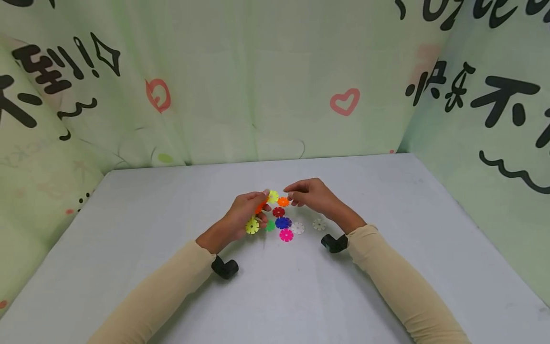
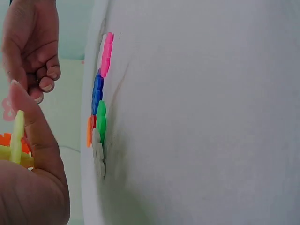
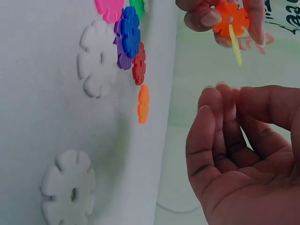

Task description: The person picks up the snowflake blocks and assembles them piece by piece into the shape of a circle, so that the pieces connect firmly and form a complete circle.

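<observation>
My left hand (image 1: 246, 210) grips a joined piece of plastic snowflake discs between thumb and fingers. An orange disc (image 3: 229, 18) is part of this piece, with a yellow disc (image 1: 252, 226) slotted into it; another yellow disc (image 1: 272, 196) shows by the thumb tip. Opposite, my right hand (image 1: 312, 195) hovers over the table, fingers loosely bent and thumb near the fingertips. Nothing shows between them in the right wrist view. Below the hands lie a loose orange disc (image 1: 283, 201), a red disc (image 1: 278, 211) and a blue disc (image 1: 283, 223).
More loose discs lie on the white table (image 1: 275, 296): a green disc (image 1: 270, 225), a pink disc (image 1: 286, 235), a white disc (image 1: 297, 228) and another white disc (image 1: 319, 224) off to the right. A printed pale-green curtain (image 1: 258, 86) borders the table's back and sides.
</observation>
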`<state>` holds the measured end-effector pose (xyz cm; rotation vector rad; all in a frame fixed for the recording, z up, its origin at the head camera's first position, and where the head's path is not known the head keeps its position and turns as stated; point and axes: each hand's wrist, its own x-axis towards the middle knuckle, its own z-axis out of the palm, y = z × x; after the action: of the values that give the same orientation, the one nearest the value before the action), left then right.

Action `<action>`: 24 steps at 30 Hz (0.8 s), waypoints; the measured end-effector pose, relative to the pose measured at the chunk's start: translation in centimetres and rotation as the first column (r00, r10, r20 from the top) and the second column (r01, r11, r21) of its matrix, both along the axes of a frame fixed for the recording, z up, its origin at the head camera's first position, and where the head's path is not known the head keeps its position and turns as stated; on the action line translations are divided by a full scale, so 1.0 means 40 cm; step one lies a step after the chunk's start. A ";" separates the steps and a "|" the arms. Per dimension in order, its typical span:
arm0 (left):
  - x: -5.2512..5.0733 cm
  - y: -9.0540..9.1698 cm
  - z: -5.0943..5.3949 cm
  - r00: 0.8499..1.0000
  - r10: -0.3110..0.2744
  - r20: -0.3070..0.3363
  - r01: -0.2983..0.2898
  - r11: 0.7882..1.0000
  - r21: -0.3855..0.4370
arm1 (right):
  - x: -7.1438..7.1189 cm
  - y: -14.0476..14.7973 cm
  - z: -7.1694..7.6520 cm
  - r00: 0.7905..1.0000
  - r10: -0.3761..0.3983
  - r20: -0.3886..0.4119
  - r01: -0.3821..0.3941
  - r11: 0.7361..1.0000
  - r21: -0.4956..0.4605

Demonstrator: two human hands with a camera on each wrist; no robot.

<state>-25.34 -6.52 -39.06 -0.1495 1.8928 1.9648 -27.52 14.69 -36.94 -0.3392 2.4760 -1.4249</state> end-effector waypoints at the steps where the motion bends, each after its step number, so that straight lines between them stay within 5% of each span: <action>1: -0.002 -0.002 0.000 1.000 0.017 0.006 -0.017 1.000 0.010 | 0.002 0.003 -0.001 1.000 0.006 0.000 -0.006 1.000 0.025; 8: -0.005 -0.003 0.001 0.997 0.063 0.043 -0.065 0.996 0.054 | 0.016 0.023 -0.024 0.995 0.098 -0.020 -0.092 0.976 0.196; 24: 0.002 -0.009 0.001 0.998 0.056 0.040 -0.061 0.991 0.116 | 0.044 0.051 -0.053 0.977 0.212 0.035 -0.215 0.948 0.235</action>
<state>-25.24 -6.89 -39.00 -0.2076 1.7632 2.0919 -25.76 16.74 -39.08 -0.5294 2.4789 -1.0296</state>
